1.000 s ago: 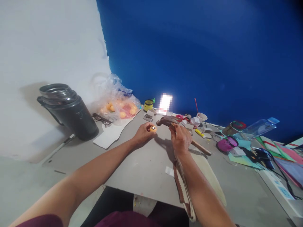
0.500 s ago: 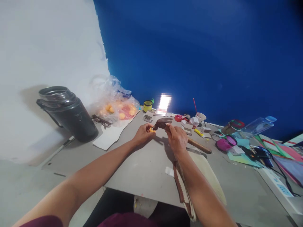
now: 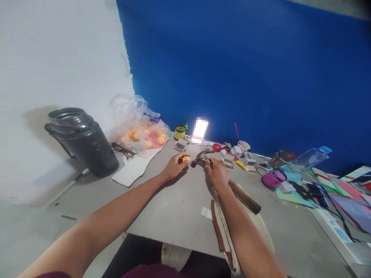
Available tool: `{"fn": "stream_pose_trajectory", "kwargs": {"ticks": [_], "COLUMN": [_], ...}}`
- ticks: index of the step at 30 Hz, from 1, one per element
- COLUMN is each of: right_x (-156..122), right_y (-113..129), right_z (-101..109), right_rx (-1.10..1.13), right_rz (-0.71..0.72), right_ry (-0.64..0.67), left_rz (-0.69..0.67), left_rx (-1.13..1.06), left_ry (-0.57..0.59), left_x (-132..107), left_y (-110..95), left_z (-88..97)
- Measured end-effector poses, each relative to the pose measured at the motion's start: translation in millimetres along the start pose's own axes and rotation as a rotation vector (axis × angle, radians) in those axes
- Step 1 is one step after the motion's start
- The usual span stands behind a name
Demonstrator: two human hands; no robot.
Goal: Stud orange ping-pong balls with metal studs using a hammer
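Between the thumb and fingers of my left hand (image 3: 174,166) is a small orange-yellow ball (image 3: 186,159) with shiny metal bits on its face. My right hand (image 3: 218,172) grips a claw hammer (image 3: 245,197) by its wooden handle, close to the head. The hammer's dark metal head lies just right of the ball, apart from it, low over the table. Beneath my right forearm is a folded cream and brown cloth (image 3: 222,227).
A black flask (image 3: 84,143) stands at the left, beside glasses (image 3: 123,150) and a plastic bag of orange balls (image 3: 142,133). Small boxes (image 3: 228,160), a yellow cutter (image 3: 241,165), a white cup (image 3: 244,146), a pink pouch (image 3: 272,178) and a clear bottle (image 3: 311,159) lie along the right.
The hammer head has moved off the ball, down and to the right, and the handle has swung lower. My left hand still holds the ball, its metal-studded face now in view.
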State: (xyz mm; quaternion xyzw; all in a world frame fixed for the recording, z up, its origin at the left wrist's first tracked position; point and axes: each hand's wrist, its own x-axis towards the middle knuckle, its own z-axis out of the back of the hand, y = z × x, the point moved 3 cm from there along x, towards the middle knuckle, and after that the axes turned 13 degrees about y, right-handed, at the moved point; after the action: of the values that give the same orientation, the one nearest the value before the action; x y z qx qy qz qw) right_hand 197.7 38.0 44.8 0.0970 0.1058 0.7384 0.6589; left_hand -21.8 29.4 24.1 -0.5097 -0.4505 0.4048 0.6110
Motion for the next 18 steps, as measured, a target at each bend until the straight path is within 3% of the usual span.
{"fn": "stream_pose_trajectory", "kwargs": {"ticks": [5,11,14,18], "right_x": [4.4,-0.3,-7.2,-8.0], "right_y": [-4.8,7.1,21.4,42.8], "right_z": [-8.5,-17.4,-20.3,-8.1], "right_rx": [0.002,0.178,0.288,0.269], "right_rz": [0.036,0.290,0.427,0.435], "right_ry": [-0.008,-0.158,-0.071,0.138], "left_rz": [0.108,0.106,0.098,0.095], "left_rx": [-0.331,-0.483,-0.469,-0.414], "left_ry": [-0.035,-0.025,-0.020,-0.028], "left_x": [1.3,4.6,2.7,-0.1], "left_y": [4.3,6.8,3.3,-2.0], "left_z": [-1.9,-1.7,-3.0,-4.0]}}
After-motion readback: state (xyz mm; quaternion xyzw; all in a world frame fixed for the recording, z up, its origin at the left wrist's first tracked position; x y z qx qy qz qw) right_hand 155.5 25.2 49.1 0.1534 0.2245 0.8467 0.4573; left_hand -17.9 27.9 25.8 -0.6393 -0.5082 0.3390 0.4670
